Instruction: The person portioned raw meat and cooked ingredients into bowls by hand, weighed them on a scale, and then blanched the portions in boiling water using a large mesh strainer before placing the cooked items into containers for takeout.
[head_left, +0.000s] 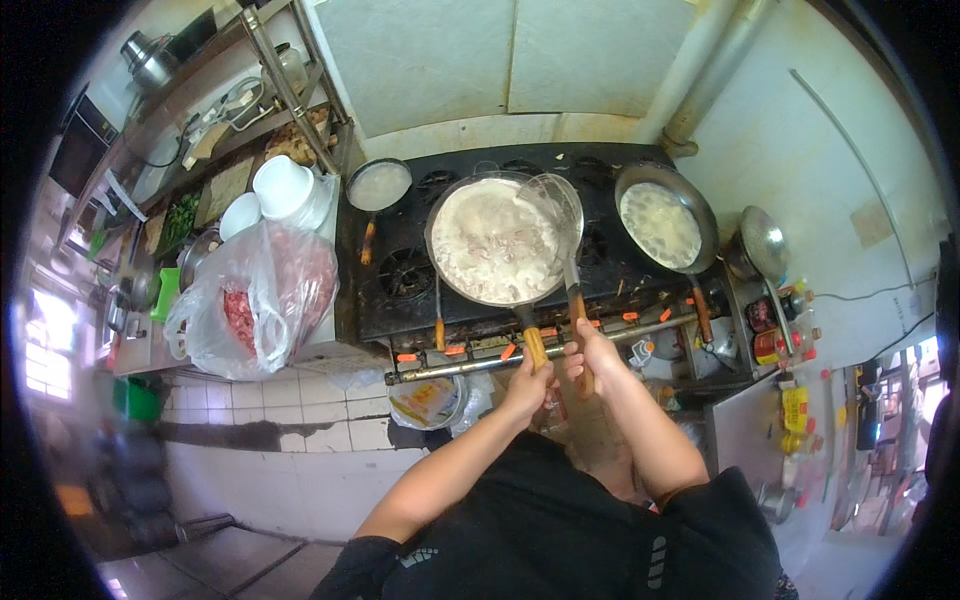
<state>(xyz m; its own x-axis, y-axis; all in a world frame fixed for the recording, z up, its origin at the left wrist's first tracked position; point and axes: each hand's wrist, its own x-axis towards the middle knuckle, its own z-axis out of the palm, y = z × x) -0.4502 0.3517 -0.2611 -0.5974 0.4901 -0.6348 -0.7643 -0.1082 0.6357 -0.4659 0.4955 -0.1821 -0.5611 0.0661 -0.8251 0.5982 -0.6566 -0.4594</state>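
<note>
My left hand (529, 386) grips the wooden handle of a large wok (450, 285) on the black gas stove (390, 311). Foamy, pale liquid with greyish pieces (499, 244) fills the wok. In my right hand (596, 358) is the wooden handle of a wire-mesh skimmer (559, 202), whose round head overlaps the wok's right side. A metal bowl or ladle head seems to lie under the mesh; I cannot tell which. To the right, a dark wok (705, 217) holds pale liquid. A small pan (379, 185) with whitish liquid sits at the stove's back left.
On the left counter, a clear plastic bag (259, 300) of red raw meat stands by white tubs (283, 185). A metal rail (465, 367) with orange-marked knobs runs along the stove's front. Right of the stove are a perforated ladle (763, 232) and several bottles. A lined bucket (427, 401) stands below.
</note>
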